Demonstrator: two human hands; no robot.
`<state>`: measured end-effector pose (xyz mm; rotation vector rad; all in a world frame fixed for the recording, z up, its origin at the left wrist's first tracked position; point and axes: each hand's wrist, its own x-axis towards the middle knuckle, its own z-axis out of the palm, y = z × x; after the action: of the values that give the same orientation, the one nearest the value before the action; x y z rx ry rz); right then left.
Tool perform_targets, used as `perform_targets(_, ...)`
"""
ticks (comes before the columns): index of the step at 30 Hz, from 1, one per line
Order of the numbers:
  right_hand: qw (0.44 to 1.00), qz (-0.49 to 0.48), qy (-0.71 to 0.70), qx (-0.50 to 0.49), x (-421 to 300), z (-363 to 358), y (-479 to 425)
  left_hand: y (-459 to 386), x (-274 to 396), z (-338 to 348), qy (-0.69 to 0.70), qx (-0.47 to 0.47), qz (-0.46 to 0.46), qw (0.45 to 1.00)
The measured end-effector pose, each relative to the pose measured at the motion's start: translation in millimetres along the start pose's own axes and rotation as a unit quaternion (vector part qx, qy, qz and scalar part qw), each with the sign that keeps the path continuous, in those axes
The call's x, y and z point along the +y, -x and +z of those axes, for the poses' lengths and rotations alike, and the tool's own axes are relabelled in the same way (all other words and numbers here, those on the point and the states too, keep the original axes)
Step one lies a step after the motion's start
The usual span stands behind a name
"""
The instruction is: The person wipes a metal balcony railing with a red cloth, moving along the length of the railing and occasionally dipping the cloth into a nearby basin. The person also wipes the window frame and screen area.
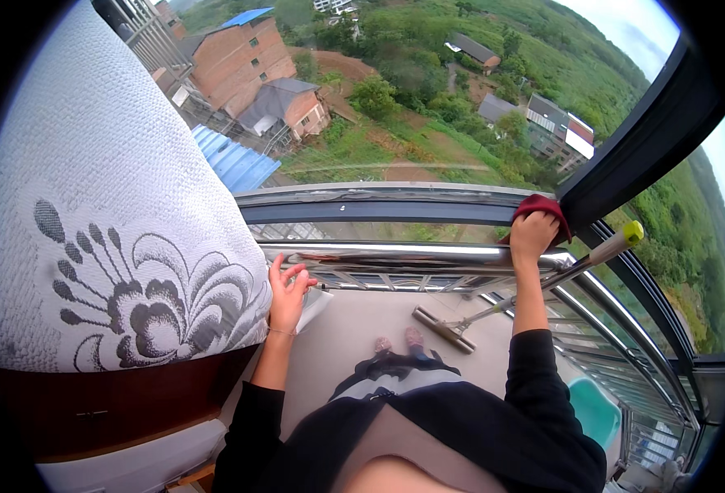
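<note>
My right hand grips a dark red cloth and presses it on the dark window frame rail, at the corner beside the thick upright frame. That forearm reaches over the polished metal railing. At the left end of the railing, my left hand holds nothing; its fingers are spread near the bar, beside the patterned white fabric cover. Whether its fingertips touch the bar is not plain.
A mop with a sponge head leans on the railing at the right, its yellow-tipped handle sticking up past the bar. A teal plastic basin stands at lower right. A dark red wooden cabinet is under the cover. Buildings and greenery lie outside, far below.
</note>
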<state>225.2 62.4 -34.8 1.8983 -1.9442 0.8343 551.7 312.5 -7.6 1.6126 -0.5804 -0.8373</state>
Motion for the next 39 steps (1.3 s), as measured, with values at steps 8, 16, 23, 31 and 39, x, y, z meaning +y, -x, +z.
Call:
perform_targets(8, 0.854, -0.162, -0.473, -0.146, -129.9, -23.7, 49.9, -32.8, 6.8, -79.3, 0.023, 0.142, -0.031, 0.989)
perform_targets(16, 0.688, -0.293, -0.624, -0.226, -298.3, -32.8, 124.4, -31.5, 14.3, -153.5, 0.058, 0.235, -0.045, 0.969)
perform_targets(23, 0.726, -0.495, -0.42, -0.228, -431.9, 7.2, 206.2, -19.9, 15.9, -166.4, 0.031, 0.274, -0.047, 0.96)
perform_targets(31, 0.642, -0.592, -0.292, -0.391, -534.2, 12.7, 200.6, -13.5, 7.8, -157.7, -0.053, 0.234, -0.069, 0.968)
perform_targets(39, 0.638, -0.583, -0.268, -0.425, -507.3, 19.7, 184.8, -19.4, 6.3, -148.2, -0.076, 0.206, -0.075, 0.973)
